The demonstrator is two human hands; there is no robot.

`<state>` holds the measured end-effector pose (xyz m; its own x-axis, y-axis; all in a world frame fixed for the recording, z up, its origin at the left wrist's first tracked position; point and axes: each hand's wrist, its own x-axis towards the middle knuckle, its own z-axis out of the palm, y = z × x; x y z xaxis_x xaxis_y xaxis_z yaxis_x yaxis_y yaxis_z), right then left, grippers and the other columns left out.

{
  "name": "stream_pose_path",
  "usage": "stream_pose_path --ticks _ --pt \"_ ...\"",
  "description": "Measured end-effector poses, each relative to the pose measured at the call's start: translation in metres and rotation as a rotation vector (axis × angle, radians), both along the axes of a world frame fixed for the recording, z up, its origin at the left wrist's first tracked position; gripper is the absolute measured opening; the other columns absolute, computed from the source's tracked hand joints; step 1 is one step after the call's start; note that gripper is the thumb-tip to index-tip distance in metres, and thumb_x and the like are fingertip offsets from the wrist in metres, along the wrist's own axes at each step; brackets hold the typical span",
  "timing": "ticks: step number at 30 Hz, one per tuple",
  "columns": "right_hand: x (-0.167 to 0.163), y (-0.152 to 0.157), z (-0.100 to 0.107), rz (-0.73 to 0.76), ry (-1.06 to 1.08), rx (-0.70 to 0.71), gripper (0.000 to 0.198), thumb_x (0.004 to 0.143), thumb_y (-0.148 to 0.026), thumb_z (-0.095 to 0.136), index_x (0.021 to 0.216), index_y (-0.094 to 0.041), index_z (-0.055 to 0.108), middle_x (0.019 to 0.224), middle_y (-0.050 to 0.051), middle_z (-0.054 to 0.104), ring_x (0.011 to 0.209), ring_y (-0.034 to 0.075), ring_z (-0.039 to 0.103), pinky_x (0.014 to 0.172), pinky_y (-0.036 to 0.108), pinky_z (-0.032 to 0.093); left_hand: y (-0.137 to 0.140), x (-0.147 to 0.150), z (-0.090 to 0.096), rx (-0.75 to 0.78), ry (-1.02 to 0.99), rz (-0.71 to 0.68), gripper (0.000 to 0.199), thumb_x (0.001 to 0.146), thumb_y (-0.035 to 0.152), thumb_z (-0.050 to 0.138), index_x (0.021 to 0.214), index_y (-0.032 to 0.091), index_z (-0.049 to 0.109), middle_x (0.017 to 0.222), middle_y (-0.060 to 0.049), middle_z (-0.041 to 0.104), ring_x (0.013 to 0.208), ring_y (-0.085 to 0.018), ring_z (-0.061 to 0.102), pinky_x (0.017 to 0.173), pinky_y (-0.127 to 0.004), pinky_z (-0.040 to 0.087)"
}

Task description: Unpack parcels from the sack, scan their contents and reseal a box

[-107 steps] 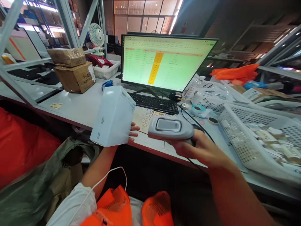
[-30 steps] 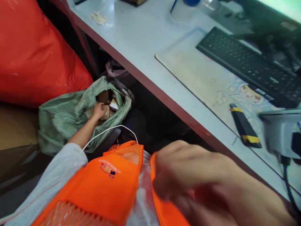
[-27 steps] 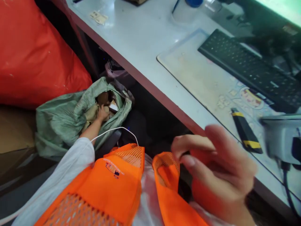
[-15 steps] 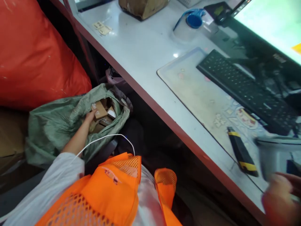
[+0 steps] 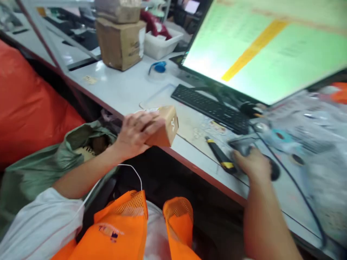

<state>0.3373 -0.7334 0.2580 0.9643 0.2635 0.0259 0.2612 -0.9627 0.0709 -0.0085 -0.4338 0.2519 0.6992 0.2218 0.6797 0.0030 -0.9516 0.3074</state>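
My left hand (image 5: 138, 133) grips a small brown cardboard box (image 5: 162, 131), held up over the desk's front edge, its printed end turned right. Below my left forearm lies the green sack (image 5: 38, 162), its mouth open with brown boxes (image 5: 86, 153) inside. On the right of the desk, my right hand (image 5: 253, 162) is closed around a dark grey device (image 5: 240, 144). Motion blur hides the device's kind. Just left of that hand, a black and yellow utility knife (image 5: 221, 155) lies on the desk mat (image 5: 189, 126).
Behind the mat are a black keyboard (image 5: 211, 108) and a lit monitor (image 5: 244, 47). Stacked cartons (image 5: 119, 43) and a white bin (image 5: 162, 43) stand at the back. Clear plastic bags (image 5: 322, 155) and a black cable (image 5: 300, 195) lie right. A red sack (image 5: 32, 108) bulges left.
My left hand has come up out of the green sack with a cardboard box. My right hand has moved left and forward over the desk. The view has tilted up.
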Motion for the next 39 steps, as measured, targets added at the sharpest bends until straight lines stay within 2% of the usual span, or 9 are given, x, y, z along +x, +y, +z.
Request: stream_pose_path --ticks 4,8,14,17,21,27,31,35,39 --pt "-0.008 0.007 0.007 -0.074 0.026 0.063 0.053 0.091 -0.037 0.054 0.133 -0.004 0.055 0.126 0.030 0.063 0.115 0.039 0.063 0.089 0.044 0.051 -0.050 0.080 -0.010 0.193 0.231 -0.074 0.081 0.087 0.027 0.070 0.158 0.033 0.033 0.158 -0.008 0.044 0.141 -0.041 0.039 0.113 -0.060 0.032" --pt "-0.004 -0.001 0.024 -0.024 0.011 0.127 0.041 0.093 -0.036 0.053 0.118 -0.006 0.062 0.118 0.027 0.067 0.112 0.038 0.065 0.091 0.044 0.051 -0.075 0.093 -0.013 0.220 0.215 -0.317 0.072 0.091 0.050 0.065 0.154 0.025 0.041 0.154 -0.012 0.049 0.142 -0.039 0.039 0.117 -0.056 0.028" --pt "-0.021 -0.008 0.118 0.235 0.414 0.455 0.040 0.089 -0.057 0.063 0.087 -0.018 0.061 0.069 0.006 0.063 0.054 0.017 0.057 0.045 0.028 0.045 -0.009 0.087 -0.003 -0.220 0.027 -0.240 0.074 0.085 0.056 0.071 0.148 0.026 0.044 0.151 -0.013 0.048 0.142 -0.033 0.043 0.118 -0.052 0.037" --pt "-0.042 0.009 0.159 0.389 0.679 0.449 0.048 0.080 -0.065 0.072 0.081 -0.019 0.059 0.063 0.001 0.054 0.045 0.010 0.045 0.036 0.022 0.035 0.025 0.096 -0.015 -0.504 0.200 -0.334 0.101 0.074 0.062 0.080 0.155 0.026 0.032 0.159 -0.015 0.039 0.143 -0.035 0.042 0.117 -0.052 0.039" --pt "-0.061 0.039 0.179 0.483 0.827 0.376 0.050 0.073 -0.065 0.080 0.082 -0.020 0.062 0.062 -0.001 0.047 0.044 0.008 0.042 0.034 0.019 0.031 0.030 0.105 -0.030 -0.650 0.370 -0.438 0.122 0.064 0.058 0.088 0.160 0.024 0.022 0.161 -0.016 0.037 0.147 -0.036 0.038 0.124 -0.049 0.030" --pt "-0.043 0.042 0.152 0.575 0.580 0.400 0.039 0.087 -0.058 0.066 0.096 -0.021 0.066 0.067 0.001 0.058 0.051 0.013 0.052 0.039 0.022 0.036 0.021 0.106 -0.036 -0.696 0.370 -0.460 0.128 0.069 0.052 0.087 0.162 0.028 0.004 0.161 -0.016 0.036 0.149 -0.033 0.035 0.125 -0.051 0.027" --pt "-0.007 0.015 0.095 0.453 0.130 0.323 0.029 0.093 -0.042 0.059 0.100 -0.015 0.068 0.097 0.013 0.072 0.087 0.025 0.067 0.067 0.030 0.048 0.021 0.111 -0.041 -0.572 0.334 -0.436 0.123 0.067 0.055 0.087 0.161 0.032 0.011 0.156 -0.014 0.040 0.145 -0.034 0.040 0.123 -0.052 0.030" --pt "0.018 -0.017 0.042 0.208 0.036 0.240 0.033 0.097 -0.040 0.052 0.105 -0.012 0.067 0.103 0.018 0.072 0.096 0.031 0.068 0.077 0.035 0.048 0.013 0.115 -0.046 -0.476 0.291 -0.413 0.107 0.070 0.058 0.084 0.157 0.036 0.026 0.152 -0.010 0.039 0.144 -0.034 0.041 0.122 -0.050 0.034" --pt "0.011 -0.035 0.053 0.212 0.192 0.346 0.042 0.095 -0.050 0.053 0.104 -0.011 0.066 0.095 0.015 0.070 0.084 0.027 0.066 0.067 0.032 0.048 0.006 0.115 -0.048 -0.505 0.301 -0.369 0.115 0.068 0.057 0.086 0.159 0.036 0.018 0.156 -0.011 0.037 0.143 -0.036 0.042 0.119 -0.053 0.037"
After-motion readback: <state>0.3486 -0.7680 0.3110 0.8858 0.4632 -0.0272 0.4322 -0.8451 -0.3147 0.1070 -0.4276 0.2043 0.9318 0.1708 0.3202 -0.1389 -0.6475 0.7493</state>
